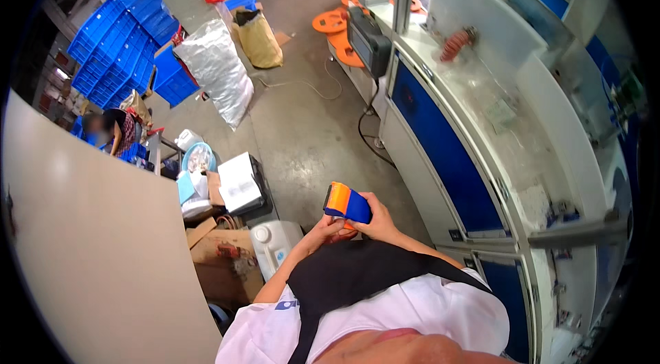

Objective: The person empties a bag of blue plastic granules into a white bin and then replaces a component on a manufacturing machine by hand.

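Observation:
Both my hands hold a small blue and orange handheld device (346,203) close in front of my chest. My right hand (377,219) wraps around its right side and back. My left hand (324,228) grips it from below, fingers closed under the body. The device's orange end points up and to the left. I wear a white top with a black strap across it.
A large white and blue machine (447,151) stands to my right. A pale panel (96,254) fills the left. On the floor lie a cardboard box (223,254), a white jug (275,244), papers, a silver bag (216,72) and stacked blue crates (120,48). Another person (113,131) sits far left.

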`<move>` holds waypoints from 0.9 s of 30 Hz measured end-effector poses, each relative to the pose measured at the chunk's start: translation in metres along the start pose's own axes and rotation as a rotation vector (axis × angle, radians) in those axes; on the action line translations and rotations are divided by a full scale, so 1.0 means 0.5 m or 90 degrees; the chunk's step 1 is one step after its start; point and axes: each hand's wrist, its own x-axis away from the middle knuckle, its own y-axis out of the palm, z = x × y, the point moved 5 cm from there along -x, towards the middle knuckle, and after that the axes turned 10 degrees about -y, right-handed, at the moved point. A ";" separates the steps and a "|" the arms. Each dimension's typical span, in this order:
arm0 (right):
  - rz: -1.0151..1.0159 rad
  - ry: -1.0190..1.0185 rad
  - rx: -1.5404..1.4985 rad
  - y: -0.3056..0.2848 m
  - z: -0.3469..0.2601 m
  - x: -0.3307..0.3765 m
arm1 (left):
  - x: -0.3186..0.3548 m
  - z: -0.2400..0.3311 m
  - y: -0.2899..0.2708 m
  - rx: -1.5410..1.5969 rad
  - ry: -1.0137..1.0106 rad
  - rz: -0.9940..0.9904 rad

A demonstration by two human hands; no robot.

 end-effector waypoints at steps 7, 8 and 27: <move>-0.216 0.045 -0.072 0.038 0.067 -0.351 | -0.094 0.276 -0.119 -0.008 0.112 0.258; -0.230 0.019 -0.090 0.054 0.077 -0.395 | -0.099 0.309 -0.142 -0.022 0.134 0.274; -0.168 0.067 0.017 0.263 0.339 -1.305 | -0.392 1.232 -0.520 -0.213 0.120 0.345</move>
